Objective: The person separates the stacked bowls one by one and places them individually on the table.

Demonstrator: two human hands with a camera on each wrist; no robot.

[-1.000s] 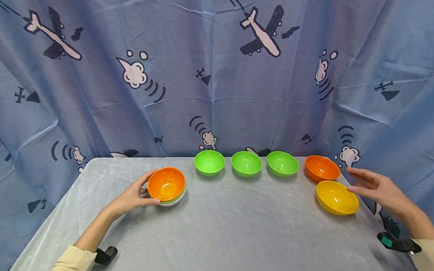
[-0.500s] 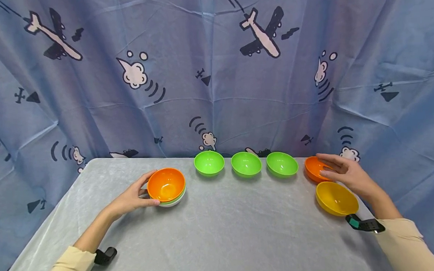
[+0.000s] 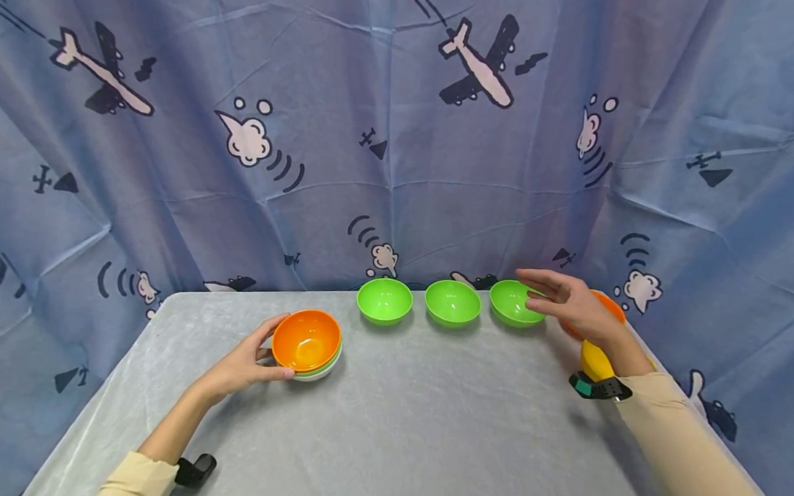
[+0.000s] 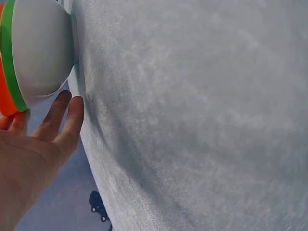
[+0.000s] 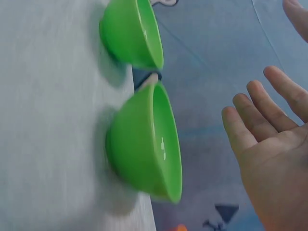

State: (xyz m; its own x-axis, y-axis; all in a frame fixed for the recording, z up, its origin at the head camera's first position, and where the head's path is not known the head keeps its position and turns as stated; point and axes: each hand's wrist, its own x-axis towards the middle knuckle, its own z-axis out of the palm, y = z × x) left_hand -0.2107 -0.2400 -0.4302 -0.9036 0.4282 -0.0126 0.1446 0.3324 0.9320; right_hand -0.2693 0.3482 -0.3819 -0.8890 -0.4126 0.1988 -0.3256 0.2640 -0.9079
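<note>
On the left of the table in the head view stands a stack of bowls point(image 3: 306, 342), orange inside green inside white. My left hand point(image 3: 243, 363) holds its left side, thumb at the front and forefinger behind; the left wrist view shows fingertips against the orange rim and others beside the white bowl point(image 4: 43, 48). My right hand point(image 3: 570, 304) is in the air with fingers loosely extended, over the rightmost green bowl point(image 3: 509, 306), holding nothing. In the right wrist view a gap separates it from the nearer green bowl point(image 5: 139, 144).
Two more green bowls, a left one point(image 3: 384, 302) and a middle one point(image 3: 452, 304), line the table's back edge. An orange bowl point(image 3: 610, 305) and a yellow bowl point(image 3: 594, 359) are partly hidden by the right arm. A patterned blue curtain point(image 3: 393, 131) hangs behind the grey table point(image 3: 403, 437).
My right hand has moved left from beside the yellow bowl, across the orange bowl, to the rightmost green bowl. My left hand and the stack have stayed in place.
</note>
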